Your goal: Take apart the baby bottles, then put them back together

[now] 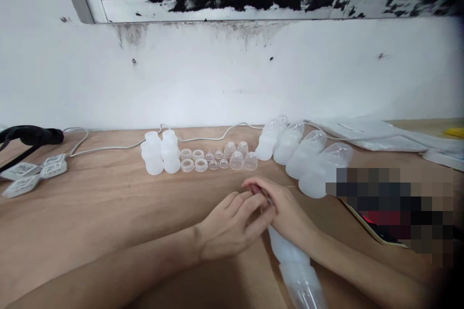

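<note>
My left hand (235, 224) and my right hand (286, 210) meet above the middle of the table. The left fingers are bent and pressed against the right hand's fingers, which curl inward over them. Whatever lies between them, if anything, is hidden. Just below my right wrist a feeding bottle (295, 251) with a clear dome cap shows in part. Beyond the hands are several white bottle bodies (154, 157), clear screw rings (187, 165), small nipples (213, 164) and clear dome caps (236, 160). Several capped bottles (319, 174) stand in a slanting row to the right.
A dark-screened device (369, 224), partly pixelated, lies at the right. White plastic bags (362, 135) rest behind it. A grey cable (232, 130) runs along the wall. Bagged labelled packets (21, 178) and a black strap-like object (32, 135) are on the left.
</note>
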### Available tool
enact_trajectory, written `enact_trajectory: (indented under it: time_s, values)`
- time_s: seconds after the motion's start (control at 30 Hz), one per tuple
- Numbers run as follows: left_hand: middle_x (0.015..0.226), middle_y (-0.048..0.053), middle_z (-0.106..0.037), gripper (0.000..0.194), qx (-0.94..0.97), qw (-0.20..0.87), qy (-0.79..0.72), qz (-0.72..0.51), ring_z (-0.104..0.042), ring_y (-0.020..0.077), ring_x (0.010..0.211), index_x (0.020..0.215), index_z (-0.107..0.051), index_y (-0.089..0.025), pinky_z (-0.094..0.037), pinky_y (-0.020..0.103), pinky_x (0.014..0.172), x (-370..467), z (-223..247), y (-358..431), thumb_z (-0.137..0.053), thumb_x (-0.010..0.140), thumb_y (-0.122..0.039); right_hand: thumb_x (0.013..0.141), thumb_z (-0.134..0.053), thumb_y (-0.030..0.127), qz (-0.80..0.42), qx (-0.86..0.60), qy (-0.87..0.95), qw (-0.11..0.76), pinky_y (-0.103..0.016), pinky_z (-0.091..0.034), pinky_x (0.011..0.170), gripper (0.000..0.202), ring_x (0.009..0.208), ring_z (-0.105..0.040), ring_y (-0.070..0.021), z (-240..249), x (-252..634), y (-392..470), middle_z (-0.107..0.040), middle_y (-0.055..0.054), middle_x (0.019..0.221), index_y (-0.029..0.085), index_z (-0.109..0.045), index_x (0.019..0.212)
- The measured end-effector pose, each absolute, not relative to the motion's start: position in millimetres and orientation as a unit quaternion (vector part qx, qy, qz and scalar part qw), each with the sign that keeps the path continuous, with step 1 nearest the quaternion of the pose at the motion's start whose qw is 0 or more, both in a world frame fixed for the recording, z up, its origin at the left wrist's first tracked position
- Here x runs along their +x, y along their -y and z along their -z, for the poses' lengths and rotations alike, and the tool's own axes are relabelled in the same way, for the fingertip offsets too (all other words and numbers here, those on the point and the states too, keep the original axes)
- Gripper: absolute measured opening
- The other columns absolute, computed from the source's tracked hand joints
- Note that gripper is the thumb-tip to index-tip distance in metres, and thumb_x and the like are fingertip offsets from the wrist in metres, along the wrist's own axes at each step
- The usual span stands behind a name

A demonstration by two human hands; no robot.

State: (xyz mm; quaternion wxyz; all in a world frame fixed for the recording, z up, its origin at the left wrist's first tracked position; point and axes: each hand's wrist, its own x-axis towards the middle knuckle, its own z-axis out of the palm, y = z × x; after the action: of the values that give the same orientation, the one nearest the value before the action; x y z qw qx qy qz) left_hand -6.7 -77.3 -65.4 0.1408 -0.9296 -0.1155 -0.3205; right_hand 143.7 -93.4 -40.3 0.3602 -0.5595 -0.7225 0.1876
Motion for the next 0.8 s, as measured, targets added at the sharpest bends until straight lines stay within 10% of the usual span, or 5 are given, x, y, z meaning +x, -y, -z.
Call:
enact_trajectory:
  time_s: [0.27, 0.6, 0.8]
  values:
    - [0.115, 0.007, -0.047, 0.027, -0.959, 0.171, -0.021, 0.225, -0.04, 0.0161, 0.107, 0.107, -0.048, -0.015, -0.032, 0.028, 0.09, -5, 55, 74, -0.032, 0.086, -0.016, 0.066, -0.057, 0.024, -0.527, -0.442, 0.38, 0.618, -0.022, -0.041, 0.073, 0.014, 0.075, -0.051, -0.0094, 47, 144, 63, -0.05, 0.0, 0.076, 0.016, -0.049, 0.075]
    - [0.098, 0.01, -0.053, 0.052, -0.958, 0.068, 0.262, 0.092, -0.05, 0.0232, 0.087, 0.117, -0.037, -0.014, -0.04, 0.035, 0.071, -46, 49, 53, -0.03, 0.082, -0.051, 0.077, -0.042, 0.049, -0.232, -0.539, 0.8, 0.128, -0.039, -0.04, 0.079, 0.043, 0.091, -0.052, -0.0224, 32, 151, 86, -0.052, -0.008, 0.104, 0.02, -0.047, 0.108]
    - [0.087, 0.006, -0.059, 0.048, -0.94, -0.094, 0.322, 0.061, -0.056, 0.0199, 0.072, 0.102, -0.048, -0.016, -0.038, 0.027, 0.056, -68, 27, 71, -0.037, 0.076, -0.055, 0.078, -0.042, 0.048, -0.136, -0.415, 0.895, 0.089, -0.028, -0.045, 0.065, 0.043, 0.079, -0.057, -0.017, 36, 147, 90, -0.057, -0.005, 0.095, 0.018, -0.045, 0.109]
